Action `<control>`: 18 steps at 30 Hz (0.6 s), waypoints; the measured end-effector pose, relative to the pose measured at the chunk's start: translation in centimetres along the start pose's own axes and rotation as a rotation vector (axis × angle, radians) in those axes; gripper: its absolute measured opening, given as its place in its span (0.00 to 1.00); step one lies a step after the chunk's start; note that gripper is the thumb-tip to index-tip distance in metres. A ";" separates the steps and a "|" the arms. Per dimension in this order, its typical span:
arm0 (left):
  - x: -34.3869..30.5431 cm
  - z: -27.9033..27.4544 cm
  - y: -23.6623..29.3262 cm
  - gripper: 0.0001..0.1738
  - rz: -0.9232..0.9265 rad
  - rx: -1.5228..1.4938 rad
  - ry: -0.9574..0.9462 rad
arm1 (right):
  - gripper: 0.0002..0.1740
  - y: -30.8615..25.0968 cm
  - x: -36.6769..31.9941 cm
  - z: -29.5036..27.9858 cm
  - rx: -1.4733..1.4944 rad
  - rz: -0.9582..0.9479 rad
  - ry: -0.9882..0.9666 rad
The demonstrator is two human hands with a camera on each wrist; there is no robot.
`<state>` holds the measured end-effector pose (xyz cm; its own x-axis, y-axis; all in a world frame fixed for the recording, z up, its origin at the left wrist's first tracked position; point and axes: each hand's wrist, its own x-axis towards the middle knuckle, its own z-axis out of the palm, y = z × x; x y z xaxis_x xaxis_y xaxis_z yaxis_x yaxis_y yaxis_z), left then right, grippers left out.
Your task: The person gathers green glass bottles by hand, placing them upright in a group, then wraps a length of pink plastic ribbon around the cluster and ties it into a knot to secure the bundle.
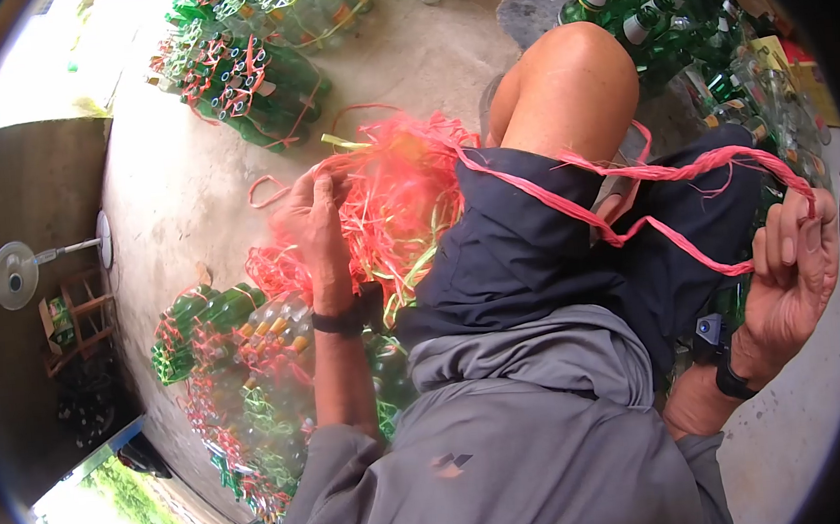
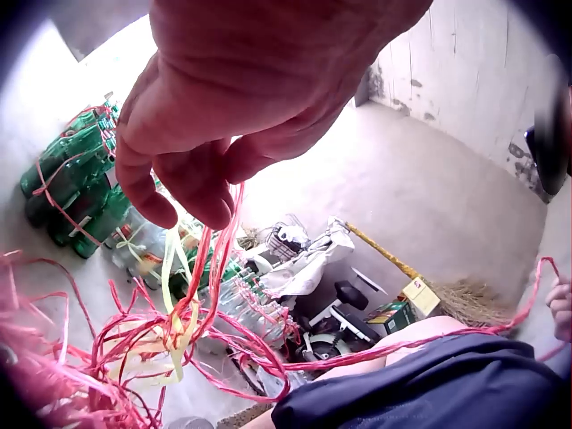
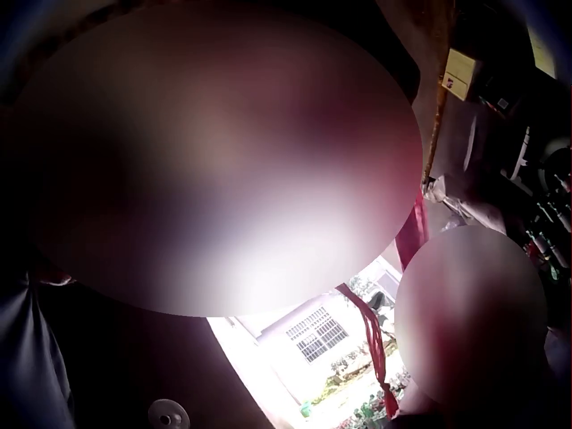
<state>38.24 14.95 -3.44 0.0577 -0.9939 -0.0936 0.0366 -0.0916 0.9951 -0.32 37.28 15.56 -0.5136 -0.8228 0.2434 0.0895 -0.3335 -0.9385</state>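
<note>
A pink twine strand (image 1: pixel 573 214) stretches across the person's dark shorts, looping at the right. The right hand (image 1: pixel 793 270), raised at the right, pinches this loop between thumb and fingers. Over the tangled pink and yellow twine pile (image 1: pixel 392 206), the left hand (image 1: pixel 315 221) holds strands in its fingertips. In the left wrist view, pink strands (image 2: pixel 223 259) hang from below the curled fingers of the left hand (image 2: pixel 241 98). Much of the right wrist view is blurred; a red strand (image 3: pixel 375 349) shows there.
Bundled green bottles (image 1: pixel 276 87) stand at the upper left, and further tied bottles (image 1: pixel 252 371) at the lower left. Loose green bottles (image 1: pixel 657 26) lie at the upper right. A white fan (image 1: pixel 17 276) is at the far left. The person's bare knee (image 1: pixel 573 76) is raised centrally.
</note>
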 end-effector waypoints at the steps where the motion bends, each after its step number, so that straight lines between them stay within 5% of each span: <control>1: -0.1 0.1 -0.2 0.11 0.002 0.014 -0.014 | 0.09 -0.2 0.0 -0.7 0.025 0.002 -0.010; 4: 0.0 0.7 -1.0 0.14 0.014 0.047 -0.072 | 0.09 -0.7 0.1 -1.5 -0.028 -0.027 0.013; 8: -1.2 3.3 0.2 0.26 0.345 0.678 -0.127 | 0.10 -1.0 0.3 -1.8 0.041 -0.007 0.039; 14: -5.0 10.1 4.2 0.23 0.425 0.366 -0.694 | 0.14 -0.9 0.4 -1.7 -0.051 -0.024 0.120; 18: -4.6 10.4 3.8 0.15 0.428 0.448 -0.677 | 0.17 -1.3 0.6 -1.9 -0.213 -0.037 0.218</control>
<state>27.69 18.57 1.10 -0.6250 -0.7589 0.1831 -0.2514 0.4177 0.8731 -2.31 38.11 16.47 -0.6865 -0.6856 0.2420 -0.1016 -0.2391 -0.9657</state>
